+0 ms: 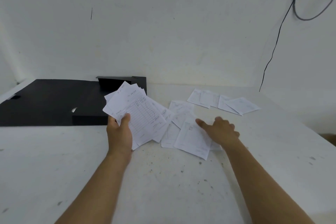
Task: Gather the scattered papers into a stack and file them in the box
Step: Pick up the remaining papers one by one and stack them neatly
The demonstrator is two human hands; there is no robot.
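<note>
**A:** Head view first: where do the papers stand?

**B:** Split three ways. The left hand (119, 132) has its grip closed on a fanned bundle of receipts (133, 112), thumb on top near the lower corner, fingers beneath. Loose sheets (189, 132) overlap on the white tabletop (163, 187) just right of that bundle, and a far row of slips (223, 101) lies well apart toward the back right.

**A:** And the right hand?

**B:** The right hand (221, 129) lies over the near loose sheets, blurred. Its fingers look spread and flat instead of pinched, so I judge that grip open with nothing held, though the blur leaves some doubt.

**A:** The box?

**B:** The black file box (54, 102) lies flat at the left, touching the wall, with a flap raised at its right end behind the bundle. No paper is in it that I can see.

**A:** How will the sheets handle?

**B:** Light, thin and limp, I'd say. They should slide easily on the smooth top, but a flat sheet is hard to pinch. Better to drag each toward an edge or over a neighbour, lift a corner, then slip it under the thumb. The bundle is uneven, so it likely needs squaring before it goes in, or sheets may slip out.
</note>
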